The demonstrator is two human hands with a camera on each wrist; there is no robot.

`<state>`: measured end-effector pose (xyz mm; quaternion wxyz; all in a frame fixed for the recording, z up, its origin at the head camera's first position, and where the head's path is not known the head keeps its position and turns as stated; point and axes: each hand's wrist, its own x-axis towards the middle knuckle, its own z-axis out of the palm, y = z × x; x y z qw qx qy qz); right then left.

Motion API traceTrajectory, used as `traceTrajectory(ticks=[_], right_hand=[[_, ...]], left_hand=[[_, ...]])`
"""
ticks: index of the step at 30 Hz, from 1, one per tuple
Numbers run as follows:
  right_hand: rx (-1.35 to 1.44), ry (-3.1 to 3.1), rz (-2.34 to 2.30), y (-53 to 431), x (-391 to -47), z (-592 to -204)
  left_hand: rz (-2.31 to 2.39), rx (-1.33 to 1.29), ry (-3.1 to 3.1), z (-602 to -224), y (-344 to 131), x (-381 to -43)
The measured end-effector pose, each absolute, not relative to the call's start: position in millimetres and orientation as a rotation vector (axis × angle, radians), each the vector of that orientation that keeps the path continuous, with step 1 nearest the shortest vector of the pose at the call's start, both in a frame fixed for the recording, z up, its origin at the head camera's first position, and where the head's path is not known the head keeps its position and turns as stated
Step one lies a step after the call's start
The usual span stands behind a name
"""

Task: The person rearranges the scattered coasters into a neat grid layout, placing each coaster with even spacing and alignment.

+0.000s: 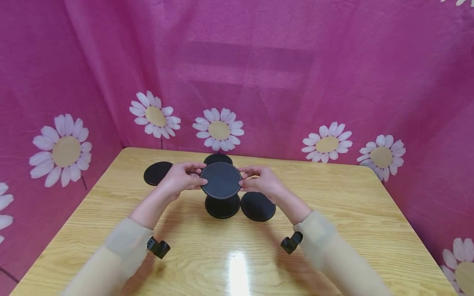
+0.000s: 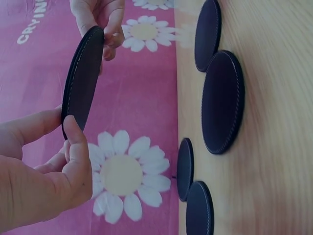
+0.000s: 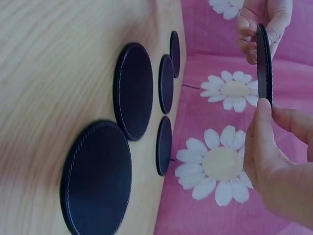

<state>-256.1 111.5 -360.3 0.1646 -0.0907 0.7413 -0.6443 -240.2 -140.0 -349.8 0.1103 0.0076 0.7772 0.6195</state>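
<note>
Between both hands, a round black coaster [image 1: 221,180] with a stitched rim is held up above the table. My left hand [image 1: 181,177] pinches its left edge between thumb and fingers. On the opposite edge, my right hand [image 1: 263,181] pinches it the same way. The left wrist view shows the raised coaster [image 2: 83,81] nearly edge-on, apart from the tabletop. Below it lies a front coaster [image 1: 222,207], partly covered in the head view. Another coaster [image 1: 259,206] lies to its right, close beside it, under the right hand.
More black coasters lie flat: a left coaster [image 1: 157,173] and a back coaster [image 1: 217,158]. The right wrist view shows several coasters [image 3: 133,91] on the wooden table [image 1: 333,230]. A pink cloth [image 1: 259,82] with daisies hangs behind and at the sides.
</note>
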Motion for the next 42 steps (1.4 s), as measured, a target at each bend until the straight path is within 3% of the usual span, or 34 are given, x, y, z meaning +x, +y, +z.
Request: traceTrajectory(ticks=[13, 42], right_hand=[[-0.236, 2.167, -1.787, 146.3, -253.8, -352.7], [-0.187, 2.306, -1.715, 216.9, -250.3, -360.4]], left_hand=[[1.817, 0.109, 2.291, -340.2, -103.3, -247.2], [1.873, 0.216, 2.301, -361.3, -26.2, -258.4]])
